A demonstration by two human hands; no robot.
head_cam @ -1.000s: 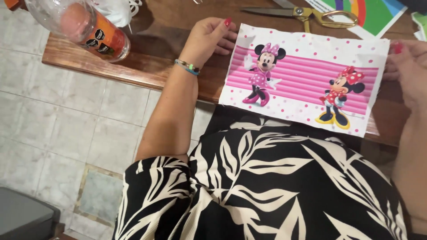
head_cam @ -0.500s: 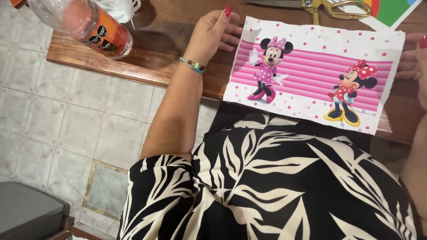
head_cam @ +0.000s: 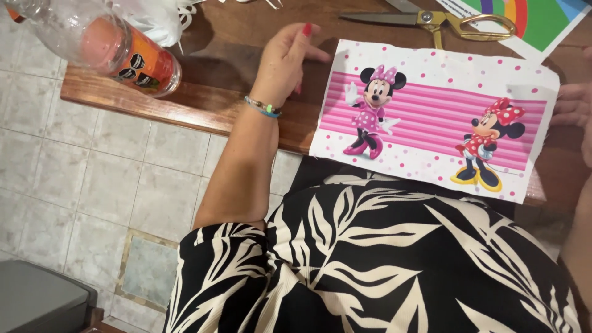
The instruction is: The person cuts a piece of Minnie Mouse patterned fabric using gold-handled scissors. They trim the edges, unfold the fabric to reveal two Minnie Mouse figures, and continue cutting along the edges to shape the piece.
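1. A white rectangular printed sheet with pink stripes, pink dots and two cartoon mice (head_cam: 431,117) lies flat on the brown wooden worktop (head_cam: 185,102), its lower edge overhanging the worktop's near edge.
2. The left hand (head_cam: 285,61) rests open and flat just left of the sheet, fingertips at its corner.
3. The right hand (head_cam: 573,108) touches the sheet's right edge; its grip cannot be told.
4. Gold-handled scissors (head_cam: 444,21) lie just above the sheet.
5. A clear plastic bottle with an orange label (head_cam: 105,46) lies well left of the sheet.

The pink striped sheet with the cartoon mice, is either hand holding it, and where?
Neither grips it. The left hand rests flat at the pink striped sheet's left edge, the right hand at its right edge, on the wooden table.
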